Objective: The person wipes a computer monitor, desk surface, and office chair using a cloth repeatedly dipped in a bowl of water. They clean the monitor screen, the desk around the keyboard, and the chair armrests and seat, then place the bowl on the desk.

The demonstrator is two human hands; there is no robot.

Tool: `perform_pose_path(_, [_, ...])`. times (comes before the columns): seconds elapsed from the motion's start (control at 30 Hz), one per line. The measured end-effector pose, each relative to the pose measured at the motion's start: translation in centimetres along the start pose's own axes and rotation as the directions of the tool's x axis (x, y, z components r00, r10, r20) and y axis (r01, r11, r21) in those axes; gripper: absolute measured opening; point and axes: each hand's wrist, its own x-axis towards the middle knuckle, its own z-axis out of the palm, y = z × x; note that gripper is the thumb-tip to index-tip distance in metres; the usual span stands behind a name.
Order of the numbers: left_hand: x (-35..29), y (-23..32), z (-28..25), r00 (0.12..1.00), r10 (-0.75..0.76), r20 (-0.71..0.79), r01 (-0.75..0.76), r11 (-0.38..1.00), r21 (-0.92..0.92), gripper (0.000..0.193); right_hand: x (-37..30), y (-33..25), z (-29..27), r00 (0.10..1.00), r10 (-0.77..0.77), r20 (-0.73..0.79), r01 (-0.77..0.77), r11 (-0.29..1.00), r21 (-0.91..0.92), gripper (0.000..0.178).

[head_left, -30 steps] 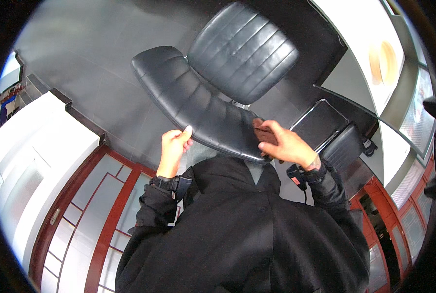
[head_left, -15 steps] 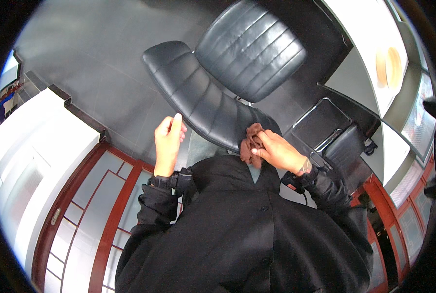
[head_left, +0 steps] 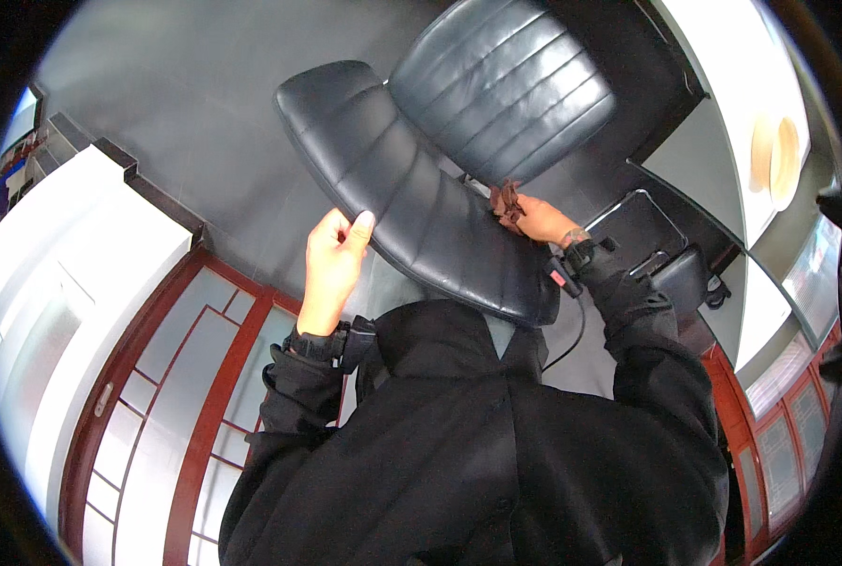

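A black padded chair with stitched ribs has a near cushion and a far cushion, joined by a metal piece partly in view. My right hand grips a crumpled brown cloth against the inner side of the near cushion, close to the gap. At the left edge of that same cushion, my left hand is closed, its thumb over the rim; the curled fingers are partly hidden.
A second black chair with a metal frame stands to the right, beside a white desk with a round pale object. Red-framed glass doors and a white counter are on the left. A dark cable hangs at my right wrist.
My right hand has carried the cloth forward and slightly right, from the near cushion's front edge to its inner side. My left hand has shifted slightly right, its thumb now over the rim.
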Motion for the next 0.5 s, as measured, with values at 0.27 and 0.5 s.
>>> perform_pose_path(0.27, [0.3,0.4,-0.2,0.998,-0.040,0.040,0.045,0.991,-0.123,0.033,-9.2,-3.6,-1.7,0.959,-0.266,0.096,0.242,0.948,0.205,0.029])
perform_pose_path(0.5, [0.1,1.5,-0.2,0.997,-0.061,0.048,0.066,0.992,-0.111,0.029,-16.4,-5.7,-2.4,0.941,-0.330,0.070,0.327,0.943,0.061,0.027])
